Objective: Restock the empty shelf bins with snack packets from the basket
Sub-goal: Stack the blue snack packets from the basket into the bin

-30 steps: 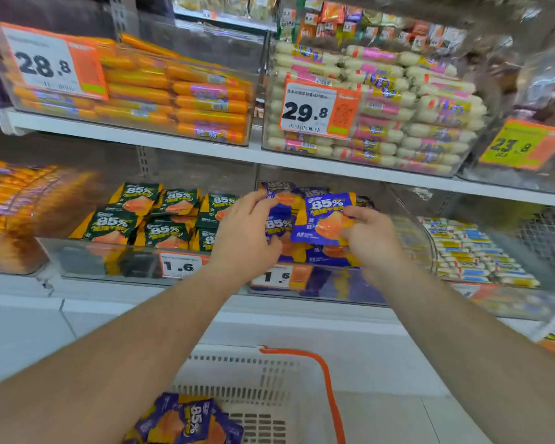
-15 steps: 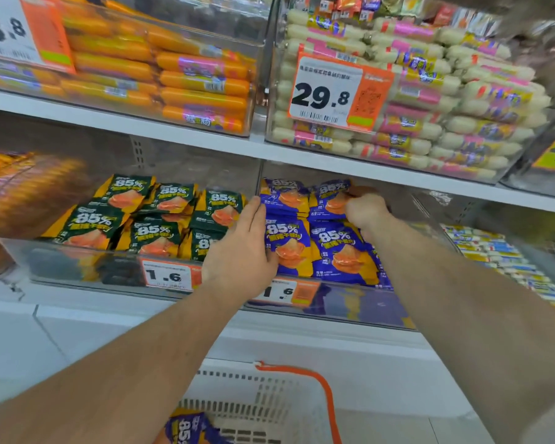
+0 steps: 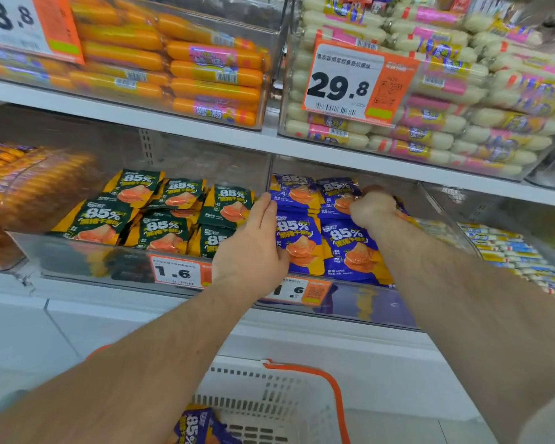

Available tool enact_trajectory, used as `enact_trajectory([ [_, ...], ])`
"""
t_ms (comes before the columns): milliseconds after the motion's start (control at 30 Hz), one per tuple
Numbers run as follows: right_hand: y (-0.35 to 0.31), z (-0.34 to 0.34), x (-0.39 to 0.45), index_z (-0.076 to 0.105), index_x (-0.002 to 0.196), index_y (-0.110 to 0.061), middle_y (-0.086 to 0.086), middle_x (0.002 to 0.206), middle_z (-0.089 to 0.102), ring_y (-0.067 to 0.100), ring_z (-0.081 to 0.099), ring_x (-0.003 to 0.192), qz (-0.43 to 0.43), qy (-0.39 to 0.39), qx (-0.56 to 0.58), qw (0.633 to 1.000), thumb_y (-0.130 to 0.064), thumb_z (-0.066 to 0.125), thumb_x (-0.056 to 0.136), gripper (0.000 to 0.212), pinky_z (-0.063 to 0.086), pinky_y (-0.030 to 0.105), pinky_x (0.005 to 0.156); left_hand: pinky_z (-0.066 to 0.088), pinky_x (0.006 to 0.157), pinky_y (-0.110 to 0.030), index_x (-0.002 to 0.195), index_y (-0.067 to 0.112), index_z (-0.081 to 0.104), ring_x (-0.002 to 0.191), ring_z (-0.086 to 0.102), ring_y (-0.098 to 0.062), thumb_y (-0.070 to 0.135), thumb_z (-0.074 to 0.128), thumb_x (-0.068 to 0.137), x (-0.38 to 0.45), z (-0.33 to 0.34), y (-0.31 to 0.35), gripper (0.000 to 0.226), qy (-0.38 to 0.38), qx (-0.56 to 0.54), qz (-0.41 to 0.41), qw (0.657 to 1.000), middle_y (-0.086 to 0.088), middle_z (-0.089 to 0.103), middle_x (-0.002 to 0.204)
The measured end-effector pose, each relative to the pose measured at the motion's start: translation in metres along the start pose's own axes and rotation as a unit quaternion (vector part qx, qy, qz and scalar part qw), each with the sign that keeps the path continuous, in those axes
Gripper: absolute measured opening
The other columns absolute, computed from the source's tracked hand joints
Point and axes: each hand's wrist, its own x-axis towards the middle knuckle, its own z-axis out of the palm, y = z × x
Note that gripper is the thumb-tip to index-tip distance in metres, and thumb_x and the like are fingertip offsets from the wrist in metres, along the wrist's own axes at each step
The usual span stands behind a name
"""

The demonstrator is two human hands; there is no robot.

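Left hand [image 3: 253,248] flat, fingers straight, pressed against purple snack packets [image 3: 350,248] in the clear shelf bin [image 3: 382,310]. Right hand [image 3: 373,210] curled at the back row, seemingly pinching a packet. More purple packets below in the white basket [image 3: 269,392].

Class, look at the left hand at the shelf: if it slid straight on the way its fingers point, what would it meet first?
Probably the back-row purple packet: the left hand lies flat, fingertips pointing up and back, already at its lower edge. Depth is unclear.
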Motion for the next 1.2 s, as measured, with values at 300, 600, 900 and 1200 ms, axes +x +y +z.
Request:
enact_trajectory([
  [300,-0.016,-0.011,-0.09,0.066,0.109,-0.008,0.01,0.111,0.059,0.025,0.057,0.099,-0.117,0.178,0.201,0.956,-0.003,0.056,0.084,0.028,0.04,0.026,0.08,0.046,0.1,-0.044,0.153,0.02,0.019,0.137,0.039,-0.021,0.033,0.061,0.089,0.001,-0.015,0.0,0.078,-0.038,-0.048,0.019,0.998,0.007,0.006,0.163],
  [600,-0.048,0.073,-0.23,0.065,0.071,-0.008,-0.004,0.069,0.053,0.005,0.042,0.064,-0.236,0.137,0.368,0.889,-0.002,0.055,0.066,0.013,0.033,0.008,0.06,0.049,0.072,-0.036,0.121,0.016,0.058,0.08,0.059,-0.019,0.015,0.055,0.082,-0.103,-0.05,-0.056,0.039,-0.035,-0.126,0.053,0.99,0.009,0.058,0.092],
  [900,-0.003,0.252,-0.297,0.044,0.065,-0.014,0.005,0.063,0.043,0.022,0.039,0.063,-0.012,-0.29,0.192,0.938,-0.006,0.049,0.085,0.023,0.026,0.031,0.055,0.038,0.085,-0.021,0.13,0.021,0.056,0.111,0.054,-0.014,0.022,0.053,0.096,-0.145,-0.008,-0.109,0.034,-0.39,-0.092,-0.08,0.912,0.002,0.057,0.13],
  [1200,0.011,0.367,-0.339,0.058,0.081,-0.011,0.005,0.065,0.053,0.019,0.045,0.054,0.489,-0.422,0.388,0.657,-0.023,0.058,0.093,0.016,0.04,0.028,0.048,0.041,0.077,-0.023,0.144,0.022,0.041,0.098,0.049,-0.014,0.025,0.043,0.099,-0.141,0.025,-0.138,0.045,-0.49,-0.027,-0.117,0.863,0.0,0.043,0.146],
])
